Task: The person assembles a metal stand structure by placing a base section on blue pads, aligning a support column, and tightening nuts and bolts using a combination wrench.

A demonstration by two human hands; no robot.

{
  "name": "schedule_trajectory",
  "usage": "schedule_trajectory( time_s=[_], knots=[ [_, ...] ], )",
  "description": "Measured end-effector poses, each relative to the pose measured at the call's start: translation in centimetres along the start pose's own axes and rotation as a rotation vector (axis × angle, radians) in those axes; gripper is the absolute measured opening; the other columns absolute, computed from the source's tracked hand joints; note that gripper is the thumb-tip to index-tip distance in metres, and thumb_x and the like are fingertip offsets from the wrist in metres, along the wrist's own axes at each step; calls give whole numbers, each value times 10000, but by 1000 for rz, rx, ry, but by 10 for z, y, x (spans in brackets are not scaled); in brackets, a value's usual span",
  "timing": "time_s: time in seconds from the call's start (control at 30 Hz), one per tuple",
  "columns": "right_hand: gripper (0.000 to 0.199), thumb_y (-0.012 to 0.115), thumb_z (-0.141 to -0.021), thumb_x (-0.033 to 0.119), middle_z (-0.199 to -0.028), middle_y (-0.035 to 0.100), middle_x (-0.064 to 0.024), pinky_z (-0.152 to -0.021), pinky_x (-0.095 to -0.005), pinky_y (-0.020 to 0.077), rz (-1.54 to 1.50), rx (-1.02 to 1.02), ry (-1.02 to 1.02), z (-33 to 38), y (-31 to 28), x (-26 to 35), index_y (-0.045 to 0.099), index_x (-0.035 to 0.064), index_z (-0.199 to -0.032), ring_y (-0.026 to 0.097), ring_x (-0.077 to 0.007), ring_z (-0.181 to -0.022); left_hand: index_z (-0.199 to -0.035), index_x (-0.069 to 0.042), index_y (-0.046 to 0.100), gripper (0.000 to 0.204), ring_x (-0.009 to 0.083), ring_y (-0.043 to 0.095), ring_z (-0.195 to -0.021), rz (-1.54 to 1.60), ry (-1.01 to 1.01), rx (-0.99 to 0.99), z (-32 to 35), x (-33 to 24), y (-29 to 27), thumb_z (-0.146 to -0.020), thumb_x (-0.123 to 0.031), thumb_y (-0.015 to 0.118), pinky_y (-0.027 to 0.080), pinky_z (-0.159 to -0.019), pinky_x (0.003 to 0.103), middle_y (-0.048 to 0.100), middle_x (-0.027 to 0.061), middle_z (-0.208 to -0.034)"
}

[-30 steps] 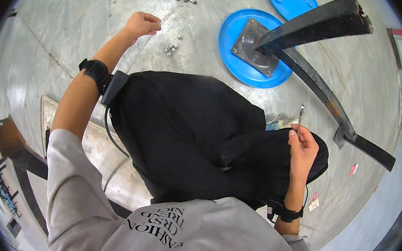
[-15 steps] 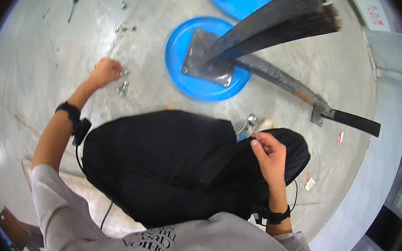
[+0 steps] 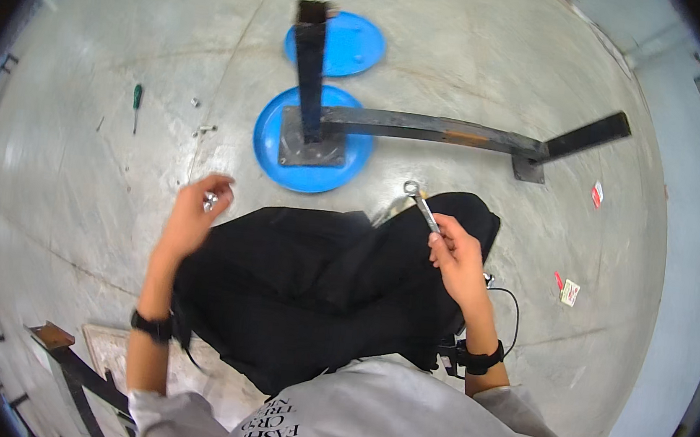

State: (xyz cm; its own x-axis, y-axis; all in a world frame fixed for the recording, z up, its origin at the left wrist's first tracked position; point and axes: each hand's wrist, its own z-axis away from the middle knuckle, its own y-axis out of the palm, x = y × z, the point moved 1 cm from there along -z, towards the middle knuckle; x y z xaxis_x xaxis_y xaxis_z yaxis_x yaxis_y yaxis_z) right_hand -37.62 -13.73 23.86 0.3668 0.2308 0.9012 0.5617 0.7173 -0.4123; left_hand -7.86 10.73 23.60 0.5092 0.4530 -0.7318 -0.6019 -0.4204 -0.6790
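My right hand [image 3: 454,254] grips a silver wrench [image 3: 425,207], its ring end pointing up and away from me above the black cloth over my lap. At the left, my left hand [image 3: 195,214] is curled, fingertips bent toward the thumb. Small shiny metal parts [image 3: 211,201] show between its fingers; their exact kind is too small to tell. Ahead stands a dark metal frame [image 3: 434,128], its square base plate [image 3: 312,154] resting on a round blue lid [image 3: 268,153].
A green-handled screwdriver [image 3: 136,101] lies on the grey floor at the far left. Small metal pieces [image 3: 204,130] sit nearer me. A second blue disc [image 3: 354,46] is behind the frame's upright post. Red and white scraps [image 3: 570,292] lie at right; dark metal bars [image 3: 82,374] stand at lower left.
My left hand has drawn back toward me from the metal pieces on the floor. My right hand has raised the wrench into plain sight. The whole view has shifted.
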Motion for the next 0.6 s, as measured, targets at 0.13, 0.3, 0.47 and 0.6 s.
schedule_trajectory(
  time_s=[0.13,0.3,0.47,0.6],
  knots=[
    [230,492,-866,94,-615,528,-40,-494,-242,433,-67,8,-4,24,-13,1,528,20,-1080,535,-106,-514,-955,41,577,180,131,585,-765,159,32,86,59,-87,40,-794,-38,568,456,-723,253,611,78,-797],
    [198,509,-851,91,-603,556,-78,-500,-269,438,-42,29,53,46,-28,-19,549,10,-1027,553,-134,-518,-959,41,572,164,117,585,-778,360,-20,97,98,-124,92,-815,-36,555,452,-730,240,616,73,-805],
    [154,460,-873,86,-625,524,-21,-513,-233,419,54,-72,-86,53,-39,-58,536,3,-979,507,-96,-542,-978,35,568,172,120,586,-796,339,-74,129,105,-149,105,-824,-40,553,451,-751,243,616,71,-816],
    [183,441,-890,108,-628,511,-37,-527,-247,434,-118,-13,-86,54,-54,-44,515,22,-1033,530,-122,-546,-989,41,562,186,118,583,-806,289,-10,101,87,-150,101,-819,-35,558,451,-746,242,611,76,-828]
  ],
)
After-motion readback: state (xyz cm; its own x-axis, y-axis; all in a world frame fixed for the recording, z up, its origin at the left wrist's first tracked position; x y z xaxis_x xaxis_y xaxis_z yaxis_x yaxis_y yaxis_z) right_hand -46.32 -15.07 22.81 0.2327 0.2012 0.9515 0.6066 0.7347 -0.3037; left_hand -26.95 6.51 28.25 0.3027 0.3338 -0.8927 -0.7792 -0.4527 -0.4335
